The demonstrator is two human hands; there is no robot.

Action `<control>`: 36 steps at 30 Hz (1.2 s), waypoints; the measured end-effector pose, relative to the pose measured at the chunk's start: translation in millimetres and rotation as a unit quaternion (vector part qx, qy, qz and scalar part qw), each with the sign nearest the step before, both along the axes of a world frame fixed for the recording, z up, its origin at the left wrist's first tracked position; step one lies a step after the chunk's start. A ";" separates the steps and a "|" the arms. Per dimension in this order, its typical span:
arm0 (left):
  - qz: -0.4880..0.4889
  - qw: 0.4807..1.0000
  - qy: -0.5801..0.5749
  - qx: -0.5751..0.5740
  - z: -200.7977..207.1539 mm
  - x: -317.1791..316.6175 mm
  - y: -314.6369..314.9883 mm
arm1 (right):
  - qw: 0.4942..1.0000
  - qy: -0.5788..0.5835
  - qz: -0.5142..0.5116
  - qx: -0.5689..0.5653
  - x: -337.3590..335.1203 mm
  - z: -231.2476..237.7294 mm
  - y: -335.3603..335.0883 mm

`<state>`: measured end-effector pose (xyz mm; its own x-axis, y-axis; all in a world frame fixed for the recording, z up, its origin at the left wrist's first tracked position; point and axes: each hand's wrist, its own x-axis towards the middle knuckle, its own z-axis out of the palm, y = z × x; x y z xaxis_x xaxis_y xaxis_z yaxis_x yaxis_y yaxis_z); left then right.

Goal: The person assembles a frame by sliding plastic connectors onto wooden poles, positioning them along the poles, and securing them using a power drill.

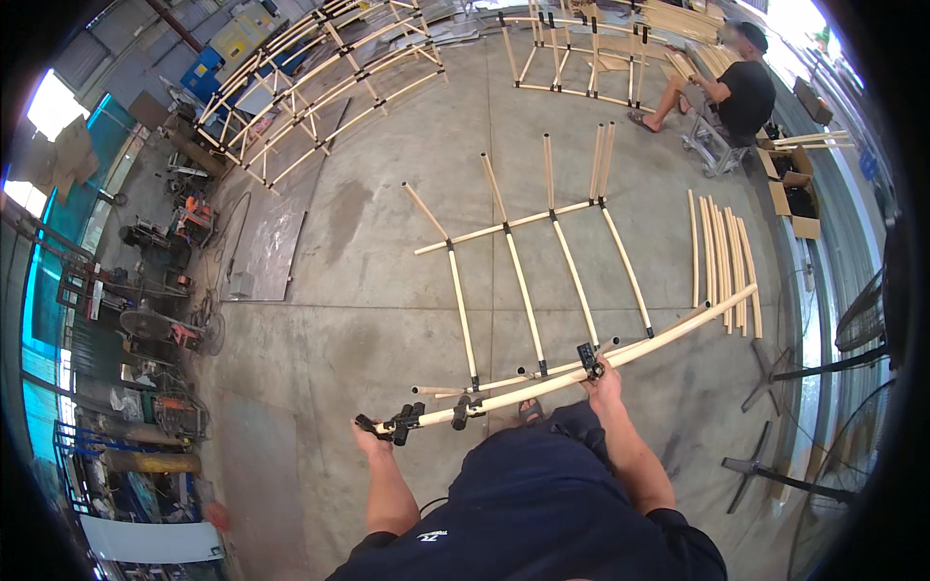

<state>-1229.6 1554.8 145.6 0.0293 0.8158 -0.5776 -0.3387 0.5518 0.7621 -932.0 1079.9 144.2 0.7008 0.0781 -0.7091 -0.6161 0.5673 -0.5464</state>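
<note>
A long cream pipe (528, 395) spans the space in front of me, held up at waist height. Several black pipe joints (462, 411) are threaded along it, bunched mostly toward its left end. My left hand (372, 438) is closed on a black joint at that end. Farther right, my right hand (604, 385) grips the pipe from below, beside another black joint (588, 360); its fingers are partly hidden. Beyond the pipe, a frame of cream pipes (524, 295) with black joints rests on the floor, several short pipes standing up from its far side.
Loose cream pipes (725, 257) lie on the floor at right, near standing fans (814, 371). Finished-looking pipe racks (358, 73) stand at the back. A person (741, 92) sits at far right beside cardboard boxes (790, 194). Machines and tools (170, 329) line the left.
</note>
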 end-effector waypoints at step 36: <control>-0.119 0.987 0.104 -0.006 3.7 -2.6 38.7 | 0.993 0.074 -0.079 -0.038 -53.3 5.1 -7.4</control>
<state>-1232.2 1593.5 149.3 0.0982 0.7938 -0.6002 -0.0348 0.6055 0.7951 -985.3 1072.5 149.3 0.5870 -0.0818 -0.8054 -0.6001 0.6237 -0.5008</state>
